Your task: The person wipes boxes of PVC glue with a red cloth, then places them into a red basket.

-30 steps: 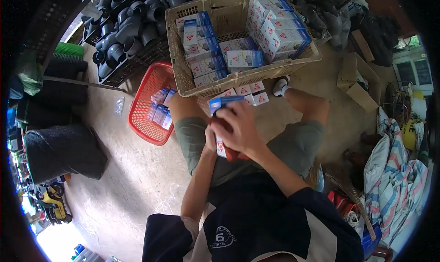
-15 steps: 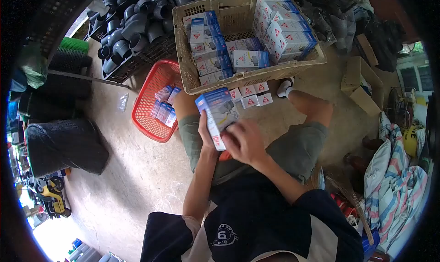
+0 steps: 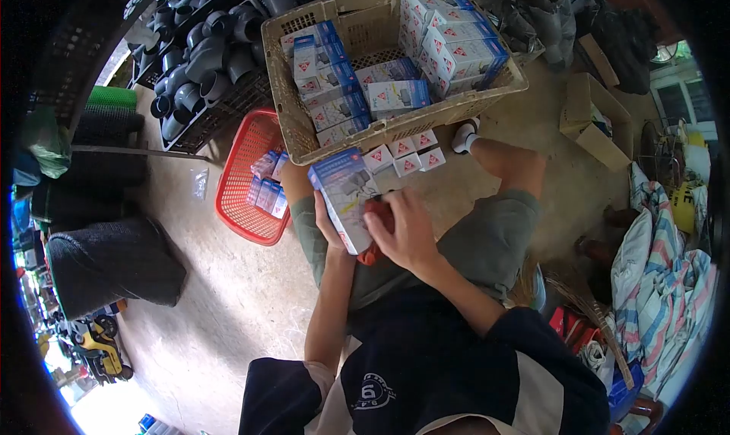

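My left hand [image 3: 329, 226] grips a blue-and-white printed cardboard box [image 3: 346, 188] along its left side, holding it tilted above my lap. My right hand [image 3: 408, 231] is at the box's right edge with its fingers curled. A red and dark thing [image 3: 379, 214] shows between those fingers and the box; its kind is hard to make out. Beyond the held box, several small white boxes with red triangle marks [image 3: 407, 163] stand on the floor. The large beige crate [image 3: 395, 134] ahead holds stacks of similar blue-and-white boxes [image 3: 398, 96].
Left of my knee, a red plastic basket [image 3: 232, 214] contains several small boxes. Grey pipe elbows [image 3: 205, 58] fill black crates at the upper left. A roll of dark mesh [image 3: 114, 256] lies at left. An opened carton [image 3: 597, 123] and striped sheeting [image 3: 661, 283] are at right.
The held box has tilted and shifted slightly left, its printed face turning more toward me. My right hand's fingers have moved, and the red thing now shows beside them. The view has shifted a little.
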{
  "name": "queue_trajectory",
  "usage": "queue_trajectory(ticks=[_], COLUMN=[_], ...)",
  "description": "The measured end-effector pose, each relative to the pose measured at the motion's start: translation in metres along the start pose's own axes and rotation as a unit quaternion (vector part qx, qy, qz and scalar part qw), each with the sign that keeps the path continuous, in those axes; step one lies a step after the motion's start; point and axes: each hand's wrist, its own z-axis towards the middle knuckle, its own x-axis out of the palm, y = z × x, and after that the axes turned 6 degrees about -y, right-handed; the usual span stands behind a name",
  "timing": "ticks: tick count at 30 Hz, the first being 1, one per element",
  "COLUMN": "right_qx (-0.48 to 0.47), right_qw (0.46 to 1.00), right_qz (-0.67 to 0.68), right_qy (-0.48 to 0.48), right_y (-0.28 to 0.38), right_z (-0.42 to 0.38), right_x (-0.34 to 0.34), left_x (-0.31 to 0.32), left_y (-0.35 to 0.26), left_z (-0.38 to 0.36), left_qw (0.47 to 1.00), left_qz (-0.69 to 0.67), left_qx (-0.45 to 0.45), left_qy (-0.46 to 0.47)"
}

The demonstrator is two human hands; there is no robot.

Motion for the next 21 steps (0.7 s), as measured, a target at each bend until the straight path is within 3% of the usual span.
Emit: queue_trajectory(ticks=[3,5,6,8,10,11,13,14,15,18,19,21], right_qx=[0.215,0.330,0.369,0.339,0.253,0.198,0.061,0.005,-0.044,-0.147,-0.173,-0.201], right_qw=[0.950,0.861,0.810,0.783,0.883,0.929,0.984,0.994,0.996,0.989,0.985,0.979], right_qz=[0.225,0.387,0.456,0.513,0.387,0.301,0.131,0.081,0.041,-0.007,-0.014,-0.038], right_qy=[0.024,0.010,-0.014,-0.089,-0.078,-0.081,-0.102,-0.072,-0.070,-0.020,0.002,0.002], right_y=[-0.025,-0.037,-0.041,-0.062,-0.054,-0.050,-0.040,-0.036,-0.031,-0.016,-0.015,-0.016], right_z=[0.000,0.008,0.012,0.022,0.033,0.037,0.040,0.034,0.025,-0.002,-0.006,0.004], right_x=[-0.007,-0.006,-0.005,0.008,-0.019,-0.026,-0.033,-0.034,-0.032,-0.030,-0.030,-0.025], left_x=[0.002,-0.021,-0.017,-0.010,0.005,0.017,0.017,0.013,0.020,0.028,0.020,-0.038], left_y=[0.002,0.015,0.016,0.018,0.016,0.015,0.020,0.024,0.022,0.013,0.013,0.035], left_z=[-0.005,0.003,-0.001,-0.008,-0.011,-0.011,-0.008,-0.009,-0.010,-0.004,0.000,0.010], left_qw=[0.996,0.993,0.992,0.988,0.979,0.982,0.986,0.984,0.979,0.973,0.969,0.960], left_qz=[-0.065,0.010,0.012,0.016,0.153,0.107,0.068,0.027,0.154,0.145,0.099,0.210], left_qx=[-0.056,-0.015,-0.049,-0.116,-0.135,-0.137,-0.142,-0.166,-0.133,-0.181,-0.224,-0.170], left_qy=[0.014,0.118,0.113,0.100,0.028,0.067,0.059,0.049,0.029,-0.007,0.011,0.070])
